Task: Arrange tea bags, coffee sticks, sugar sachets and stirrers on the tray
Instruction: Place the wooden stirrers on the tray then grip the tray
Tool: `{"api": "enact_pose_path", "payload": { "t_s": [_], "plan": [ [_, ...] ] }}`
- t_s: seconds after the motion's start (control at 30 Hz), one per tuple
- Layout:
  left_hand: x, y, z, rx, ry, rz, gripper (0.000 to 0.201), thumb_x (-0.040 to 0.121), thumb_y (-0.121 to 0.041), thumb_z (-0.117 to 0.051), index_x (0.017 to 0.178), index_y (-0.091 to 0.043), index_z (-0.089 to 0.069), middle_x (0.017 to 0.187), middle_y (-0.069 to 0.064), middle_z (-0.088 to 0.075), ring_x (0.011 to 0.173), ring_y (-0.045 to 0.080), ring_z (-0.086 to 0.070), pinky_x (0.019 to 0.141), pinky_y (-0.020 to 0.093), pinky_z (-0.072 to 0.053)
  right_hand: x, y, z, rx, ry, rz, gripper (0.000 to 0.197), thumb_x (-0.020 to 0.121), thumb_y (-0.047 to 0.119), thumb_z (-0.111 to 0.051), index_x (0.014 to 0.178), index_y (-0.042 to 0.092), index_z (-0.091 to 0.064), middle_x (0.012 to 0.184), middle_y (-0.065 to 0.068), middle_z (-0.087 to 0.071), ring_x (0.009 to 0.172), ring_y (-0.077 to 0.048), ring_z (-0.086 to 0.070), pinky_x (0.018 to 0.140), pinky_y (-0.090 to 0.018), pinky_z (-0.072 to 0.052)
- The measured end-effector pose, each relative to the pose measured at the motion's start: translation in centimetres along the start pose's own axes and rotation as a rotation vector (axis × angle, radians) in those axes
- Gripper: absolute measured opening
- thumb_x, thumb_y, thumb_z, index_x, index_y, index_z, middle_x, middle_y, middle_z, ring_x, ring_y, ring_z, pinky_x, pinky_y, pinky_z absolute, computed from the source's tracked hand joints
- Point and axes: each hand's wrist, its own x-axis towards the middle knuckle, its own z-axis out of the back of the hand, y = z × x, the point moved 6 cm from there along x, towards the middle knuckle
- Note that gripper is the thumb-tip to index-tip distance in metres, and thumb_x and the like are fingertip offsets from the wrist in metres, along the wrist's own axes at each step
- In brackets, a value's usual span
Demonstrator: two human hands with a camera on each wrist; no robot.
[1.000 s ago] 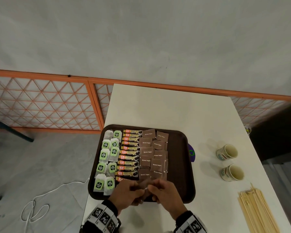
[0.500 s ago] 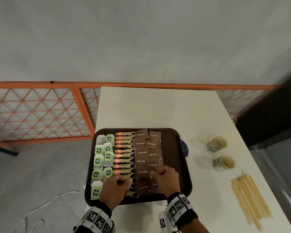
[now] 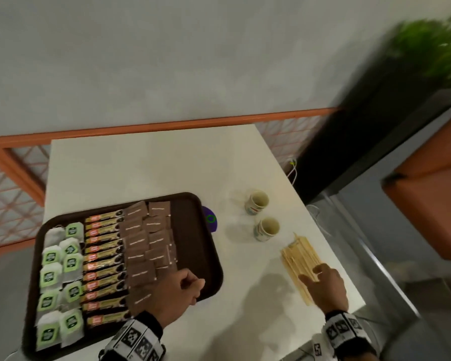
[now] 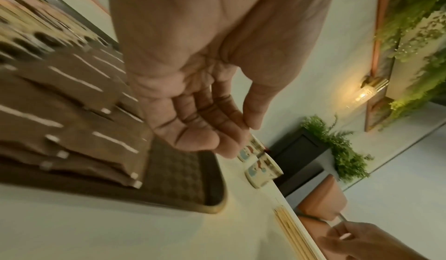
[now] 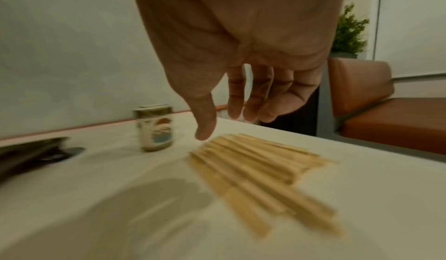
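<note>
Stirrers [image 3: 298, 261], a loose fan of pale wooden sticks, lie on the white desk [image 3: 151, 173] at about 3 o'clock from the tray [image 3: 190, 225], well apart from it and not yet moved. Over their near end hovers the right hand [image 3: 323, 285], its grip open, fingers spread and thumb pointing down, holding nothing. To do this step well, I would gather a small bunch between thumb and fingers, square the ends so none slide out, then lay them in the bare strip along the tray's 3 o'clock side. The left hand [image 3: 179, 289] sits at the tray's 5 o'clock corner, fingers loosely curled and empty in the left wrist view. On the tray, from 9 o'clock across: tea bags [image 3: 60, 272] with green tags, coffee sticks [image 3: 103, 264] with orange ends, sugar sachets [image 3: 147, 246]; their print is too blurred to read. Two patterned cups [image 3: 261, 214] stand at 12 o'clock from the stirrers
</note>
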Motion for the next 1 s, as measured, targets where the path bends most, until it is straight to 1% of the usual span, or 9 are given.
{"api": "enact_pose_path", "payload": {
  "t_s": [0.13, 0.23, 0.33, 0.5, 0.6, 0.67, 0.83, 0.93, 1.0],
  "plan": [
    [1.5, -2.0, -6.8, 0.08, 0.169, 0.026, 0.019, 0.093, -0.023, -0.065, 0.081, -0.009, -0.062, 0.066, 0.001, -0.066, 0.058, 0.008, -0.059, 0.049, 0.013, -0.041, 5.6, -2.9, 0.3, -0.099, 0.153, 0.005, 0.094, 0.065, 0.06, -0.081, 0.137, 0.016, -0.042, 0.141, -0.012, -0.04, 0.135, -0.033, -0.032, 0.106, -0.053, -0.04],
    [2.8, -2.9, -11.7, 0.127, 0.262, 0.061, 0.016, 0.091, -0.024, -0.065, 0.081, -0.012, -0.062, 0.069, -0.001, -0.066, 0.058, 0.011, -0.061, 0.047, 0.014, -0.041, 8.3, -3.1, -0.5, -0.039, 0.221, 0.02, 0.11, 0.057, 0.072, -0.079, 0.144, 0.02, -0.035, 0.148, -0.012, -0.031, 0.14, -0.034, -0.025, 0.111, -0.056, -0.035],
    [4.1, -2.9, -15.8, 0.14, 0.314, 0.134, 0.015, 0.09, -0.027, -0.065, 0.084, -0.013, -0.061, 0.073, 0.0, -0.067, 0.06, 0.013, -0.061, 0.047, 0.018, -0.041, 9.1, -2.1, -1.2, -0.049, 0.228, 0.088, 0.111, 0.054, 0.076, -0.076, 0.143, 0.024, -0.033, 0.144, -0.009, -0.031, 0.137, -0.033, -0.027, 0.108, -0.057, -0.036],
    [4.6, -2.6, -20.5, -0.05, 0.303, 0.389, 0.013, 0.092, -0.022, -0.062, 0.098, -0.011, -0.059, 0.082, 0.005, -0.061, 0.064, 0.017, -0.057, 0.053, 0.024, -0.043, 6.4, -0.1, -3.6, -0.161, 0.235, 0.235, 0.111, 0.051, 0.086, -0.065, 0.136, 0.023, -0.03, 0.131, -0.004, -0.035, 0.124, -0.03, -0.036, 0.097, -0.053, -0.042],
    [4.8, -2.9, -22.0, -0.116, 0.266, 0.427, 0.03, 0.095, -0.029, -0.059, 0.112, -0.003, -0.057, 0.092, 0.01, -0.065, 0.076, 0.02, -0.063, 0.058, 0.027, -0.051, 5.7, 0.0, -4.0, -0.134, 0.247, 0.259, 0.112, 0.052, 0.091, -0.06, 0.136, 0.023, -0.031, 0.13, -0.003, -0.035, 0.123, -0.029, -0.036, 0.097, -0.053, -0.043],
    [5.1, -3.1, -22.6, -0.148, 0.246, 0.438, 0.031, 0.097, -0.027, -0.056, 0.116, -0.002, -0.055, 0.101, 0.014, -0.067, 0.082, 0.022, -0.066, 0.061, 0.029, -0.053, 6.2, -0.7, -3.5, -0.116, 0.273, 0.238, 0.118, 0.05, 0.091, -0.061, 0.14, 0.023, -0.028, 0.133, -0.003, -0.034, 0.126, -0.029, -0.034, 0.098, -0.055, -0.041],
    [6.4, -3.8, -23.8, -0.251, 0.187, 0.453, 0.025, 0.098, -0.018, -0.05, 0.111, 0.002, -0.059, 0.107, 0.021, -0.07, 0.08, 0.025, -0.068, 0.062, 0.031, -0.052, 5.7, -1.1, -4.2, -0.223, 0.335, 0.292, 0.122, 0.043, 0.088, -0.067, 0.138, 0.027, -0.02, 0.13, 0.0, -0.029, 0.122, -0.026, -0.032, 0.095, -0.053, -0.045],
    [7.3, -4.0, -23.9, -0.266, 0.154, 0.455, 0.023, 0.094, -0.01, -0.049, 0.102, 0.006, -0.062, 0.099, 0.024, -0.073, 0.075, 0.03, -0.065, 0.063, 0.032, -0.045, 4.6, -0.5, -4.9, -0.25, 0.328, 0.325, 0.11, 0.052, 0.083, -0.066, 0.134, 0.024, -0.021, 0.125, 0.0, -0.03, 0.118, -0.025, -0.034, 0.09, -0.048, -0.048],
    [7.9, -4.0, -23.9, -0.274, 0.121, 0.45, 0.021, 0.089, -0.009, -0.052, 0.094, 0.005, -0.065, 0.091, 0.019, -0.074, 0.079, 0.035, -0.069, 0.065, 0.034, -0.048, 4.1, -0.1, -5.0, -0.259, 0.335, 0.349, 0.099, 0.058, 0.069, -0.07, 0.131, 0.023, -0.023, 0.122, 0.0, -0.03, 0.116, -0.025, -0.035, 0.086, -0.046, -0.049]
  ]
}}
